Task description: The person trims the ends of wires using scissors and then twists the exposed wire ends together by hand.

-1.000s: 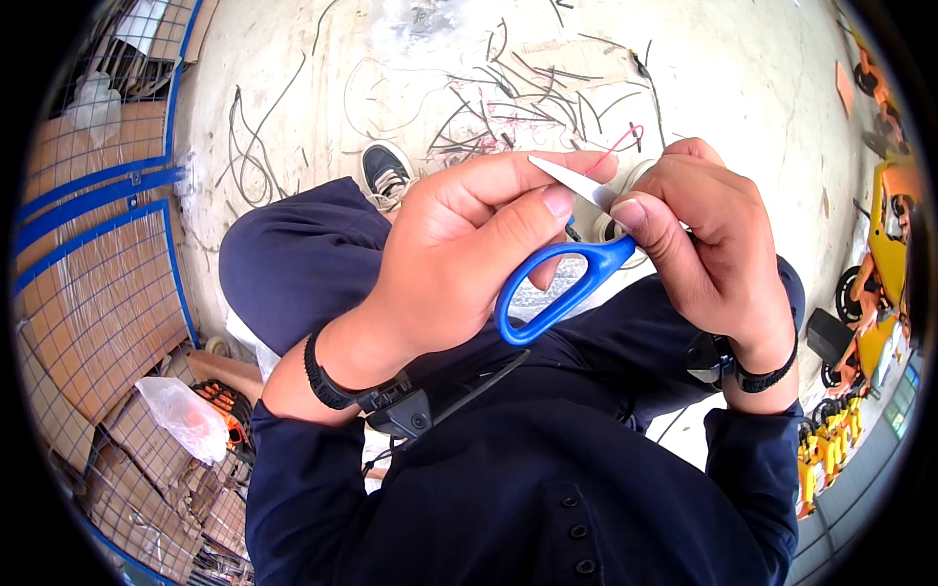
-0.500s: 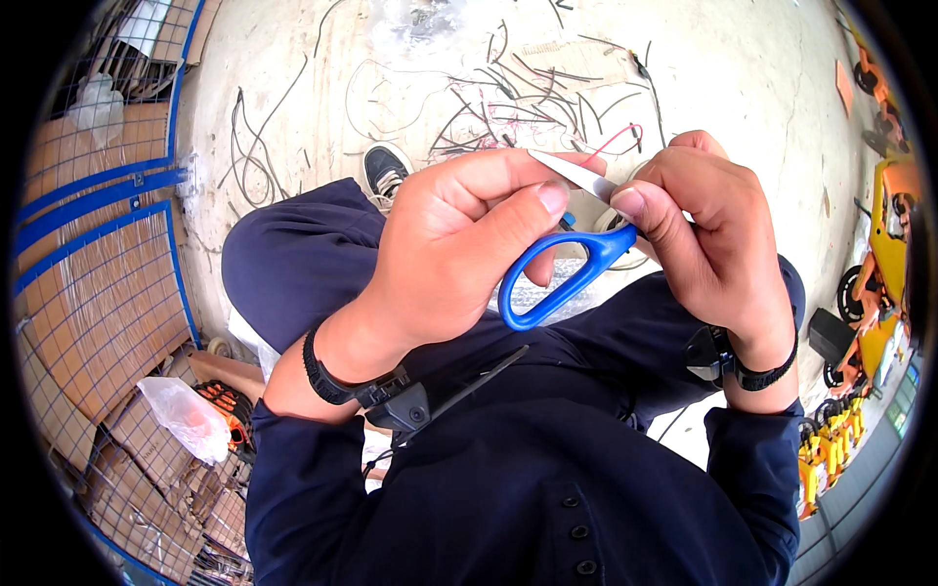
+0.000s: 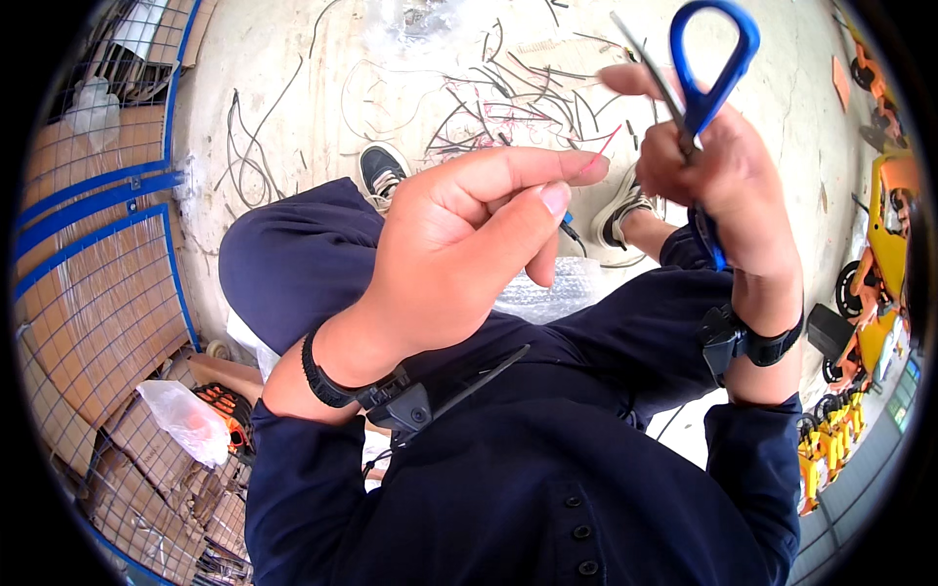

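My left hand [image 3: 449, 244] is closed in a pinch above my lap, thumb against forefinger, on a thin red wire [image 3: 610, 142] whose free end sticks up past the fingertips. To its right, my right hand [image 3: 738, 195] grips a pair of scissors [image 3: 747, 59] with blue handles. One handle loop stands up above the fingers and the other hangs below, partly hidden by the palm. A blade points up and left, away from the wire. The right fingers are slightly blurred, with the forefinger stretched out behind the blade.
Cut wire scraps [image 3: 508, 107] litter the floor ahead, with a loose dark cable [image 3: 244, 161] at left. Bubble wrap [image 3: 567, 288] lies between my legs. A blue mesh cage [image 3: 93, 215] holding cardboard stands left, a plastic bag [image 3: 186, 420] near it. Yellow-orange machines [image 3: 891, 215] line the right.
The scissors have swung away from the left fingertips, up and right, turning over in my right hand. My left hand stays nearly still; the red wire beyond its fingertips now appears shorter.
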{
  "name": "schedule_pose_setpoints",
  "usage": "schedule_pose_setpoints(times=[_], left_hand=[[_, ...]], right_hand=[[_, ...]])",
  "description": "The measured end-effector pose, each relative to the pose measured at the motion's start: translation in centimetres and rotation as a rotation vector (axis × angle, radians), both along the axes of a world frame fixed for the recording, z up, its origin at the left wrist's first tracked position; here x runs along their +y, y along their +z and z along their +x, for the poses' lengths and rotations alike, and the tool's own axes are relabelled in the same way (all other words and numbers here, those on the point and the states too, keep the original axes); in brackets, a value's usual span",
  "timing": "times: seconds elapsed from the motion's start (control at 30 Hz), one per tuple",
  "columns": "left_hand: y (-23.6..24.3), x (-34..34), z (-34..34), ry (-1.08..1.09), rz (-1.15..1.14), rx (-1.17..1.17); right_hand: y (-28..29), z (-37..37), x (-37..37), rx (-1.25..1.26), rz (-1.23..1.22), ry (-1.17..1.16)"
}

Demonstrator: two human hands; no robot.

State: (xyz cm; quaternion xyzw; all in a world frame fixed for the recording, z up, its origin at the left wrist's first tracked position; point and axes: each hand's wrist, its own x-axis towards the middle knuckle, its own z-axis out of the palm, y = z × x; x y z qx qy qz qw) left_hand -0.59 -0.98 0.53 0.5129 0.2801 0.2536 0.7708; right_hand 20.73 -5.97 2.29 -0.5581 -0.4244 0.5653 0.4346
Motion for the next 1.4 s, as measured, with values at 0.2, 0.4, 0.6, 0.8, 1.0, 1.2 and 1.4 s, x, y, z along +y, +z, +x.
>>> schedule_pose_setpoints(times=[0.2,0.4,0.6,0.8,1.0,1.2,1.4], left_hand=[[0.2,-0.4,-0.2,0.012,0.106,0.068],[-0.3,0.0,-0.3,0.001,0.058,0.013],[-0.6,0.0,0.0,-0.081,-0.162,-0.065],[-0.6,0.2,-0.1,-0.066,-0.194,-0.067],[-0.1,0.5,-0.1,0.006,-0.169,0.018],[-0.4,0.1,0.1,0.030,-0.201,-0.015],[-0.1,0.2,-0.1,0.001,-0.192,0.037]], right_hand=[[-0.3,-0.4,0.1,-0.079,-0.077,0.086],[0.0,-1.0,-0.6,-0.191,0.182,0.055],[0.0,-0.5,-0.4,-0.367,0.392,0.145],[0.7,-0.5,-0.5,-0.417,0.279,0.115],[1.9,0.6,-1.2,-0.387,0.226,0.043],[0.7,-1.2,-0.9,-0.710,0.492,0.349],[0.4,-1.7,-0.9,-0.739,0.507,0.301]])
